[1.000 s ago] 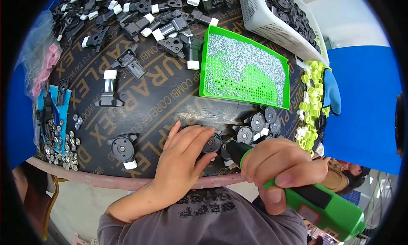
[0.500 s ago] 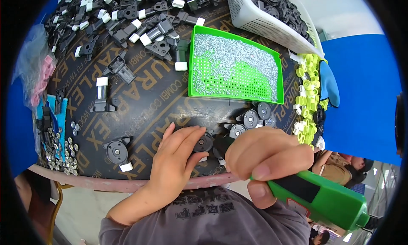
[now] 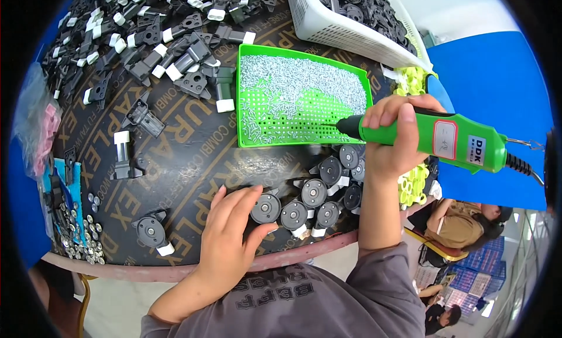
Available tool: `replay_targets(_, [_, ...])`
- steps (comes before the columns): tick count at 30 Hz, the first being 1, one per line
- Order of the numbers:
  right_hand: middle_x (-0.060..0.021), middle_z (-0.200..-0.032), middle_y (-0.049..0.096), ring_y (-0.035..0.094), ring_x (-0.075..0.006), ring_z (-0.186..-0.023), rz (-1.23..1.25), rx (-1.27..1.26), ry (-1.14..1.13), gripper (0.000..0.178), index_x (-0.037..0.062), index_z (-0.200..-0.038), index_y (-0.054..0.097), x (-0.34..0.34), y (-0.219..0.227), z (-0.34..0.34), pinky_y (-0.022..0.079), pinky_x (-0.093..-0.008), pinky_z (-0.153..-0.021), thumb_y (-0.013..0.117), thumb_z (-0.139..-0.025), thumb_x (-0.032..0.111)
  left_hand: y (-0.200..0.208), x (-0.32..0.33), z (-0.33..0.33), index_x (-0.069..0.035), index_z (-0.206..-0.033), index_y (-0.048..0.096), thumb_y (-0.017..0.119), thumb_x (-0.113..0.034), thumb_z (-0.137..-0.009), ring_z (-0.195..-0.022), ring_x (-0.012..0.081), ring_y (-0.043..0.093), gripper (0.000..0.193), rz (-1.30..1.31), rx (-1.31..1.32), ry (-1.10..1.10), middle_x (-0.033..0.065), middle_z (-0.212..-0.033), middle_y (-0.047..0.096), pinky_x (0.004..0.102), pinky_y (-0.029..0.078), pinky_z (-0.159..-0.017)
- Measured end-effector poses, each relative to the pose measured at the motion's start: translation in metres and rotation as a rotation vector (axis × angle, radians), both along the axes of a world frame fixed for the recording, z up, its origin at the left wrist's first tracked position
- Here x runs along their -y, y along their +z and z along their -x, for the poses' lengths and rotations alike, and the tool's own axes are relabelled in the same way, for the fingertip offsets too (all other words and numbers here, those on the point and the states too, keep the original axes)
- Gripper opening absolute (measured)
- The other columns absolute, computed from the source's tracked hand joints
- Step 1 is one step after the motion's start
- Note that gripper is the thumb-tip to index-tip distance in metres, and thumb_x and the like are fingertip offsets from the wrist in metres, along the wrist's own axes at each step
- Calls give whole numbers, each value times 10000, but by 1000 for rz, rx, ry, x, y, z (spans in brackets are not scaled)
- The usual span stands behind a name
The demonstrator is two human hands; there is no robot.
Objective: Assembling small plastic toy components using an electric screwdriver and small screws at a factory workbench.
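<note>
My right hand (image 3: 401, 130) is wrapped around a green electric screwdriver (image 3: 462, 140) with a black nose. The screwdriver lies nearly level, its thin bit pointing left over the green tray (image 3: 239, 103) of small silver screws. Near the table's front edge, my left hand (image 3: 228, 229) has its thumb and fingers about a black round-topped part (image 3: 266, 208), gripping it by the rim against the table. Several similar black round parts (image 3: 314, 193) stand close together to its right, some with white ends. Another black round part (image 3: 151, 231) sits apart, left of my left hand.
Black brackets with white ends (image 3: 187, 57) are heaped at the far left. A white basket (image 3: 328, 30) of black parts stands behind the tray. Yellow-green rings (image 3: 413, 185) line the right side. Small silver discs (image 3: 88, 238) lie at left, and a person (image 3: 462, 224) sits beyond the table.
My right hand has lifted the screwdriver away from the parts beside my left hand and brought its tip up over the screw tray. My left hand stays at the same black round part.
</note>
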State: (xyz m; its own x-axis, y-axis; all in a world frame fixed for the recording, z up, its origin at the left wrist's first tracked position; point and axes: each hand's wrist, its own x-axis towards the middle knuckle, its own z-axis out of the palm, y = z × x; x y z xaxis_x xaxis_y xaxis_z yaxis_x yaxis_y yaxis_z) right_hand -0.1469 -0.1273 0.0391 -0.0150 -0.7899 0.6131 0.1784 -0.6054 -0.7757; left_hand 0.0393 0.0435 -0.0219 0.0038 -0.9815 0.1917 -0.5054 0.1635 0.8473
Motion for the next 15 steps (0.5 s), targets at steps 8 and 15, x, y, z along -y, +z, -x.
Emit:
replay_targets(8, [-94,-668,508,495,-162,-540,28,-29,29,223,24,-1114,418,0,-2,-1,484,-320,-524,537,-926,11,-2,-1,0,-21,-1300,547,776,-186,-803,-1096,321,586,572,4,20,-6,140,-1193,608,524,397,-1058])
replay_targets(15, [-85,-674,499,500,-178,-544,41,1,43,230,74,-1113,431,-12,7,-3,473,-326,-495,559,-924,54,-3,-2,-1,-20,-1286,553,767,-171,-810,-1121,321,575,543,-1,-14,0,131,-1213,598,519,393,-1064])
